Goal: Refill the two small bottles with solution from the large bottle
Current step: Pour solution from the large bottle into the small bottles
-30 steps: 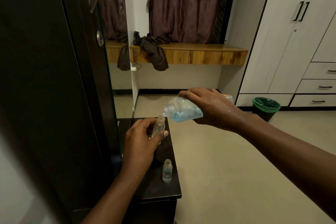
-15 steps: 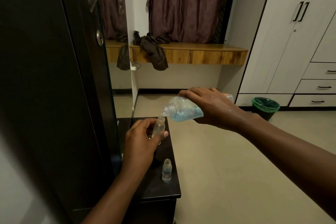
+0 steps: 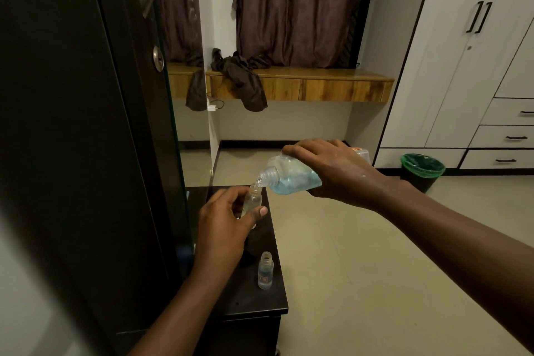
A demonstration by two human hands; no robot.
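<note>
My right hand [image 3: 335, 170] grips the large clear bottle [image 3: 291, 178] of blue solution, tipped almost flat with its threaded neck pointing left and down. Its mouth touches the open top of a small clear bottle [image 3: 254, 201] that my left hand [image 3: 225, 225] holds upright above the dark cabinet top [image 3: 245, 295]. A thin stream runs between the two mouths. The second small bottle [image 3: 265, 270] stands uncapped and upright on the cabinet top, near its right edge, below my left hand.
A tall dark wardrobe door [image 3: 86, 124] with a mirror edge fills the left. Tiled floor [image 3: 361, 269] lies to the right of the cabinet. A green-lined bin [image 3: 422, 170] stands by the white wardrobe [image 3: 476, 66]. A wooden shelf [image 3: 300, 84] with dark cloth runs along the far wall.
The large bottle's neck has dropped slightly and met the small bottle's mouth, and solution now runs into it. Both hands otherwise stay in place.
</note>
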